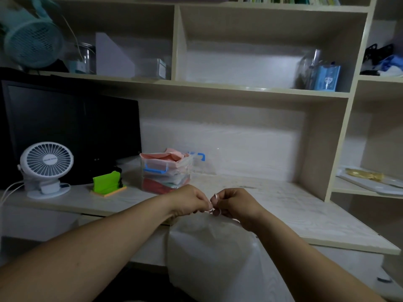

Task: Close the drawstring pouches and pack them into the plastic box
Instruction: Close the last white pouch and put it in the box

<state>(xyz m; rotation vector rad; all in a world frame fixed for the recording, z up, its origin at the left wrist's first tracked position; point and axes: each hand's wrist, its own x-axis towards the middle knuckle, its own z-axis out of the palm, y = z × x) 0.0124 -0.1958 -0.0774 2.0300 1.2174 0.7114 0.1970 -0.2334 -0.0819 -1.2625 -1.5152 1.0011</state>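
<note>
A white drawstring pouch (209, 253) hangs in front of the desk edge, held up by its gathered top. My left hand (189, 201) and my right hand (233, 203) meet just above it, each pinching the thin white cord (214, 202) between fingertips. A small loop of the cord shows above my right fingers. Behind my hands, a clear plastic box (166, 173) with blue clasps stands on the desk. It is filled with pink, red and pale folded pouches that rise above its rim. Its clear lid (199, 159) leans behind it.
A white desk fan (46, 167) and a green note holder (108, 184) stand at the left of the desk (294, 212), before a dark monitor (72, 131). Shelves with jars and boxes rise above. A side shelf at the right holds a tray (370, 182).
</note>
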